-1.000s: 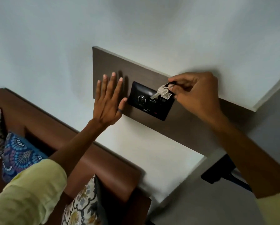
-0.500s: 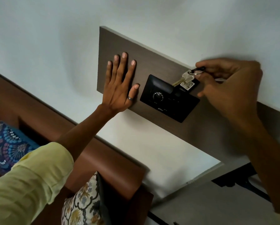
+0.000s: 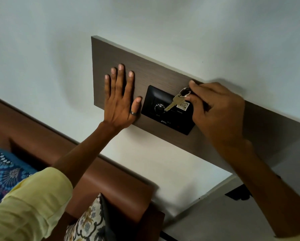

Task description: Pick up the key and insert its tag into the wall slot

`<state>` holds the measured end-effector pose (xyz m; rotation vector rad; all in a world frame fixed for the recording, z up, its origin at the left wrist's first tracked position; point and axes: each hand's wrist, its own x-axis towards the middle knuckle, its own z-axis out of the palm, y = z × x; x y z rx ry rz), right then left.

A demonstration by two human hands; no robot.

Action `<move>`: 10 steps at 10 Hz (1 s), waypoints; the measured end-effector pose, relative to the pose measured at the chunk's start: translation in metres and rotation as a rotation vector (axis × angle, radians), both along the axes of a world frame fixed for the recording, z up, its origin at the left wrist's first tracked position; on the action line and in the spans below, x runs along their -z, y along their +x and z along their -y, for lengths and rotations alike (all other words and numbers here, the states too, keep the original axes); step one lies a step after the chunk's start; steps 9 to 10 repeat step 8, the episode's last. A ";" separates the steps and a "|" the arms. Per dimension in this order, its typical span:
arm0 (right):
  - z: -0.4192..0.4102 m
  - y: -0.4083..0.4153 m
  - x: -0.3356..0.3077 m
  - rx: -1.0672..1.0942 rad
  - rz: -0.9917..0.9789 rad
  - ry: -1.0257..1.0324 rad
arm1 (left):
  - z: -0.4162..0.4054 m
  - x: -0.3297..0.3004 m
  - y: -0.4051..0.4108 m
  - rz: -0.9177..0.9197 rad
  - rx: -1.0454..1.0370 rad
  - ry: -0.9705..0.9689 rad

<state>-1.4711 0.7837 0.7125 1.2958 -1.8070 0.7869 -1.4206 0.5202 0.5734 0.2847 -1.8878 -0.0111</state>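
A black wall plate (image 3: 156,101) with a round dial is set in a brown wooden panel (image 3: 145,70) on the white wall. My right hand (image 3: 217,113) pinches a metal key ring (image 3: 185,92) at the plate's upper right. A silver key (image 3: 174,102) dangles from the ring across the plate. A small white tag (image 3: 182,106) sits against the plate beside the key; whether it is in the slot I cannot tell. My left hand (image 3: 121,100) lies flat on the panel, fingers spread, thumb touching the plate's left edge.
A brown padded headboard (image 3: 111,181) runs diagonally below the panel. Patterned cushions lie at the lower left (image 3: 5,173) and bottom centre (image 3: 86,223). A black bracket (image 3: 238,193) shows at the lower right, by the wall corner.
My right hand has come back down over the plate's right side, bringing the key and tag lower onto the plate. The left hand stays flat on the panel. The view has shifted.
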 end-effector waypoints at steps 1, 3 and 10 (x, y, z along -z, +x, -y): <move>0.003 -0.001 0.007 0.098 -0.143 0.026 | -0.002 0.000 0.001 0.000 0.006 0.009; 0.002 -0.004 0.027 0.187 -0.239 0.019 | -0.002 0.004 0.001 0.003 0.001 0.016; -0.012 0.010 0.028 0.284 -0.199 0.085 | -0.030 -0.038 0.042 0.123 -0.077 -0.025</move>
